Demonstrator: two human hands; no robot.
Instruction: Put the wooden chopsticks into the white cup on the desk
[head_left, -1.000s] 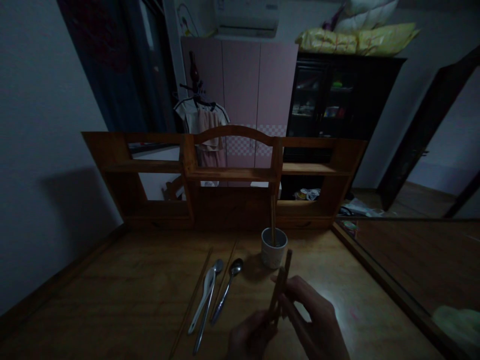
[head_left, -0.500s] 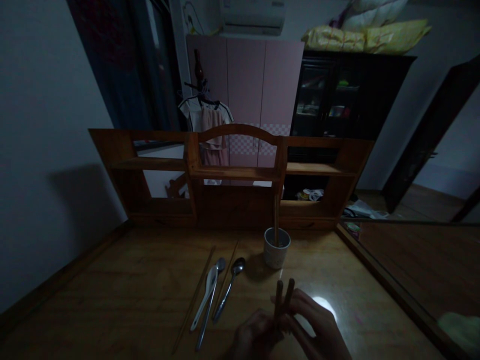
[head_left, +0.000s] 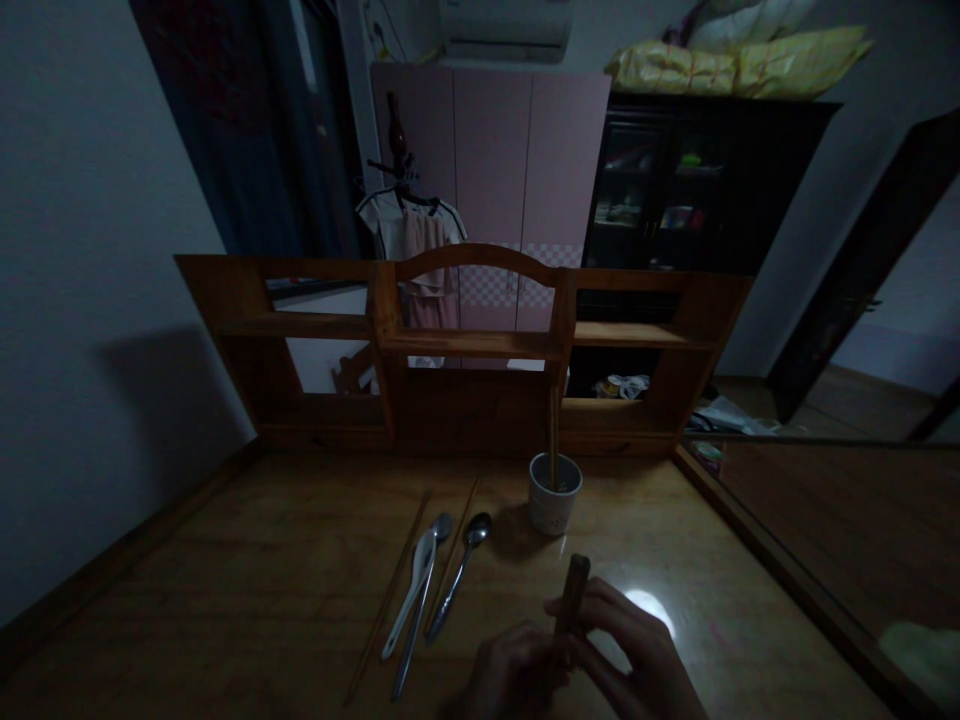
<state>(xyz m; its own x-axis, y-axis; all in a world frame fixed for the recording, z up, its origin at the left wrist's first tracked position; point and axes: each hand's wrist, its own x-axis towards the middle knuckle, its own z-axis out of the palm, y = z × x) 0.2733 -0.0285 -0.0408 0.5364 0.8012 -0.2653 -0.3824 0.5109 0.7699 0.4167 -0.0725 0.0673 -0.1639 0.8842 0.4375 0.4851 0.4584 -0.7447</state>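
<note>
Close to the table's front, a pair of wooden chopsticks [head_left: 574, 592] is held together, upper ends pointing away from me. My right hand [head_left: 630, 640] pinches them from the right with thumb and fingers. Curled round their lower part is my left hand [head_left: 514, 668], which hides the rest of their length. A white patterned cup [head_left: 553, 512] stands just beyond, with chopsticks [head_left: 554, 435] upright in it. To the left lie a white spoon [head_left: 412, 590], a long-handled metal spoon [head_left: 421, 625], another metal spoon [head_left: 457, 580] and two single chopsticks [head_left: 386, 605].
The wooden table [head_left: 247, 580] has a raised edge along its right side. At its back stands a wooden shelf unit [head_left: 472, 345]. Beyond are a clothes stand [head_left: 409, 220], a pink wardrobe [head_left: 491, 160] and a dark cabinet [head_left: 705, 190]. The room is dim.
The two held chopsticks were spread apart at their upper ends and are now side by side, touching. Both hands stay in nearly the same place.
</note>
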